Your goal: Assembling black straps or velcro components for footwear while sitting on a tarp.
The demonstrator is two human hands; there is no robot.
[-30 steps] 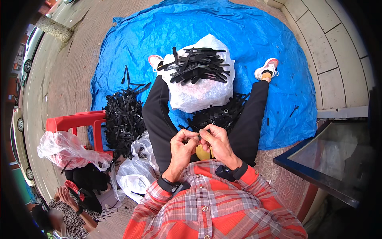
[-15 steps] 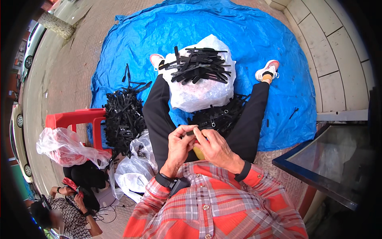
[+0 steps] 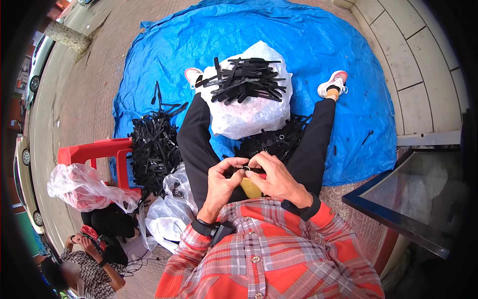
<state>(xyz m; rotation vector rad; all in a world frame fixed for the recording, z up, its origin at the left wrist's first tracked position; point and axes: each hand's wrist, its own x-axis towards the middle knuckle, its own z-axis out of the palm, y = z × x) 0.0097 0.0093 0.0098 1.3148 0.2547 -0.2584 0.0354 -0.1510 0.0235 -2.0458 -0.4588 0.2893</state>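
My left hand (image 3: 222, 183) and my right hand (image 3: 275, 178) meet over my lap, both pinching one thin black plastic strip (image 3: 238, 171) with a small metal ring (image 3: 246, 169) at its middle. Just ahead, between my legs, lies a heap of black parts (image 3: 271, 142). Beyond it stands a full white plastic bag (image 3: 249, 113) topped with a stack of several black strips (image 3: 242, 79). I sit with legs spread on a blue tarp (image 3: 259, 35).
A big pile of black strips (image 3: 154, 144) lies to my left beside a red plastic stool (image 3: 94, 152). Clear and white plastic bags (image 3: 84, 184) sit near it. Another person (image 3: 92, 271) crouches at lower left. A dark-framed glass panel (image 3: 418, 199) stands to my right.
My hands have shifted slightly and the strip now lies level between the fingertips, ring showing. The person at lower left has moved a little.
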